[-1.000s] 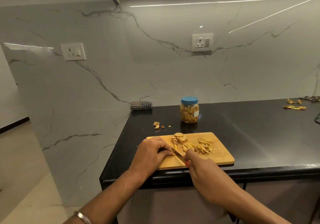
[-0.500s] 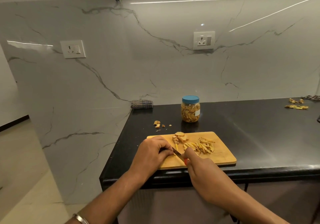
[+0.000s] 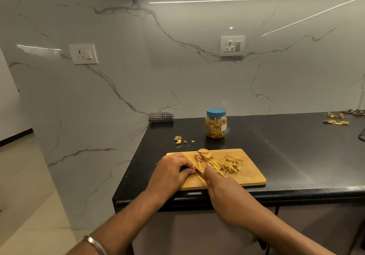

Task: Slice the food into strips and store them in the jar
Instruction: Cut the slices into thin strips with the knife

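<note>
While the right hand (image 3: 221, 185) grips the knife (image 3: 198, 173), its blade angles up-left toward the left hand (image 3: 171, 173), curled on a piece, low centre.

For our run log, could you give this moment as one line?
slicing | left hand steadies food | right hand grips knife | strips on board | jar lidded

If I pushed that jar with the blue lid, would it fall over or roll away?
Probably neither. The jar stands upright on its flat bottom on the black counter, so it should slide rather than roll. It looks nearly full of yellow strips, which likely makes it heavy and steady. The shiny counter may let it slip easily, and the closed blue lid should prevent spills.
</note>
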